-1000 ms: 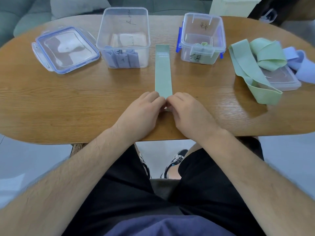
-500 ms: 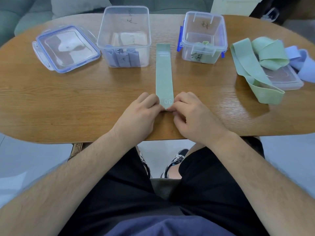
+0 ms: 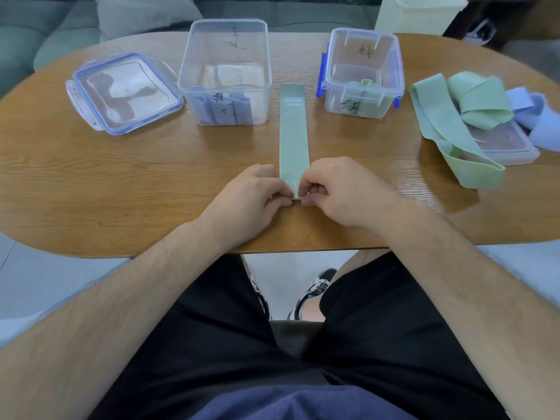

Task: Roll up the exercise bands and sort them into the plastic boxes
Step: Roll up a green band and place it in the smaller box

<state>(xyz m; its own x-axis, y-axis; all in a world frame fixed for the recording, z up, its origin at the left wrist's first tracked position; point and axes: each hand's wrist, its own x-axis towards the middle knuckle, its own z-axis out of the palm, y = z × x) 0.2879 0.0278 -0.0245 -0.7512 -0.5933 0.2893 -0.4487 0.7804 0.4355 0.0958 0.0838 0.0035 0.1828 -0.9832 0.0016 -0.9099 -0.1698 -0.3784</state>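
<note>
Both hands, left (image 3: 251,197) and right (image 3: 339,192), are pinching the band (image 3: 294,137) at its 6 o'clock end. Fingers closed on it. It's lying flat on the worktop (image 3: 91,183), pointing to 12.

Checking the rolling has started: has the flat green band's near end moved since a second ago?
Cannot tell: both hands hide the flat green band's near end; its far end stays between the boxes.

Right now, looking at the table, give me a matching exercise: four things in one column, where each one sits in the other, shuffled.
Things:
1. flat green band
2. rolled purple bands
3. blue-rimmed lid
4. loose green bands

Places:
A. far left of the table
B. in the larger clear box
C. heaped at the right
D. between the two boxes, near end pinched by both hands

Pairs: 1-D, 2-B, 3-A, 4-C
</note>
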